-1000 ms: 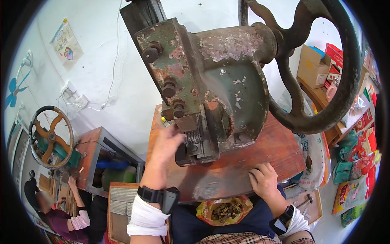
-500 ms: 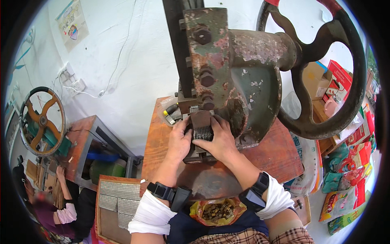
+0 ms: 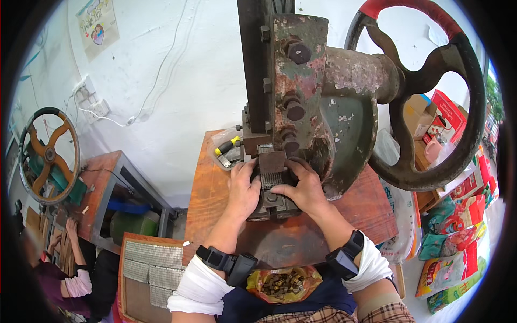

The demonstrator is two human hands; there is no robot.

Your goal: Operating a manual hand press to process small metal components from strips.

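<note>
A green hand press (image 3: pixel 299 86) with worn paint rises in front of me. At its foot, a row of small grey metal pieces (image 3: pixel 272 178) sits in a holder below a brownish metal block (image 3: pixel 271 161). My left hand (image 3: pixel 243 188) closes against the row's left side, thumb along it and fingertips partly hidden by the block. From the right, my right hand (image 3: pixel 306 185) grips the same row, its thumb across the near end and its fingers curled beside the block. A bolt head (image 3: pixel 271 197) shows just nearer than the row.
The press's large handwheel (image 3: pixel 467 129) overhangs the right. A yellow-and-black tool (image 3: pixel 228 145) lies behind my left hand on the wooden table (image 3: pixel 212 177). A bag of metal bits (image 3: pixel 283 285) rests at my lap. Left are a tray of metal pieces (image 3: pixel 125 280) and a co-worker's hand (image 3: pixel 71 226).
The view has shifted, so the press appears farther right. My right thumb has drawn back a little, uncovering the bolt head. Both hands stay at the row.
</note>
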